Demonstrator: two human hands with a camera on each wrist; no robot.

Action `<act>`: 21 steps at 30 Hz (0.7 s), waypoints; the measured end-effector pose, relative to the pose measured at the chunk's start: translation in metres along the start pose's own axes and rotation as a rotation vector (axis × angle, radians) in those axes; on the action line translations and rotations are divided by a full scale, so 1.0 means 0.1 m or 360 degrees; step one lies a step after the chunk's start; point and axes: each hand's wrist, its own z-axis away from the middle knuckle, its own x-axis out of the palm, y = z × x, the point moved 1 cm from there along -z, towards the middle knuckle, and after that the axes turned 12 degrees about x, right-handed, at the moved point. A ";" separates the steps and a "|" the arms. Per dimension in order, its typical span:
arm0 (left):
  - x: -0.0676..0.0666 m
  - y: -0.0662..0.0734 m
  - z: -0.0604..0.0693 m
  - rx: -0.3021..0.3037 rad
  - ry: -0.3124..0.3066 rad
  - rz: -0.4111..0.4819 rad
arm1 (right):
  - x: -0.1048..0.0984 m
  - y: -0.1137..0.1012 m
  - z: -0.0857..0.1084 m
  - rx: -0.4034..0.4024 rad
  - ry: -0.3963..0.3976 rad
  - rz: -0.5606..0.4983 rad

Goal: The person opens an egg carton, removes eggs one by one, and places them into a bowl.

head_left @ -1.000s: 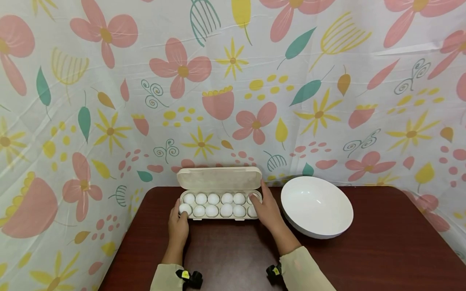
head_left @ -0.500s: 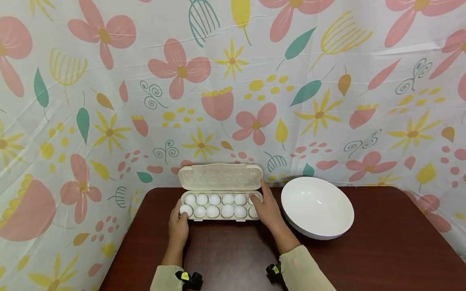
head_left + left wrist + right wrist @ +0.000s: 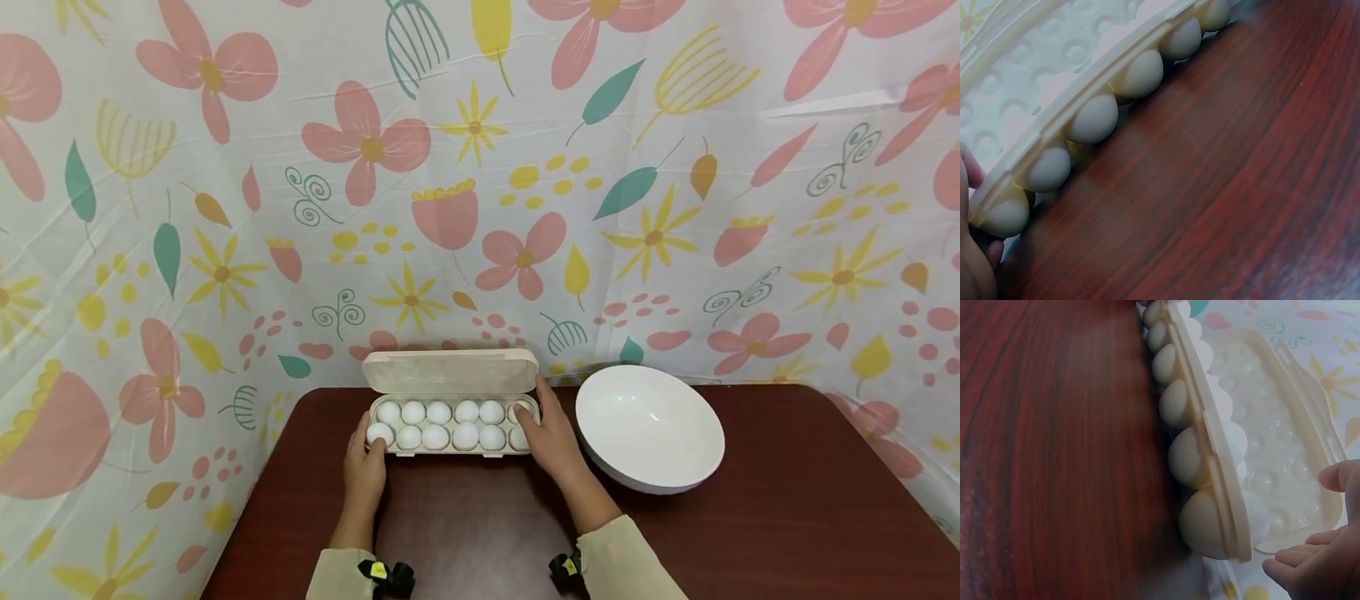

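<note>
An egg carton (image 3: 450,452) in cream lies with its lid (image 3: 450,372) raised at the back, and white eggs (image 3: 465,436) fill it in two rows. At its left end my left hand (image 3: 363,479) grips the carton, thumb at the front corner egg; the left wrist view shows fingertips above and below the rim. My right hand (image 3: 558,442) is at the right end, thumb over the back corner egg. In the right wrist view this hand (image 3: 1329,559) has its fingers extended beside the carton's end (image 3: 1244,544), where exact contact is unclear.
A large white bowl (image 3: 649,429) stands on the dark red wooden table (image 3: 810,500), right of the right forearm. Behind the table hangs a white cloth (image 3: 480,317) with a flower print, also covering the left side.
The raised lid has tipped slightly and shows less of its inside than half a second ago. Both hands keep their places at the carton's ends; the head view has shifted a little.
</note>
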 end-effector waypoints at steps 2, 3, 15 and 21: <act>0.00 0.00 0.00 0.0002 -0.0009 -0.0013 | 0.00 0.01 0.01 -0.0001 0.0006 -0.0017; 0.00 0.00 0.01 0.0003 -0.0012 -0.0017 | 0.00 0.01 0.01 -0.0010 0.0010 -0.0026; 0.01 0.01 0.02 -0.0042 0.0009 0.0018 | 0.00 0.03 0.06 -0.0079 0.0020 -0.0132; 0.00 0.02 0.01 -0.0007 0.0046 0.0033 | -0.01 0.02 0.08 -0.0071 -0.0007 -0.0150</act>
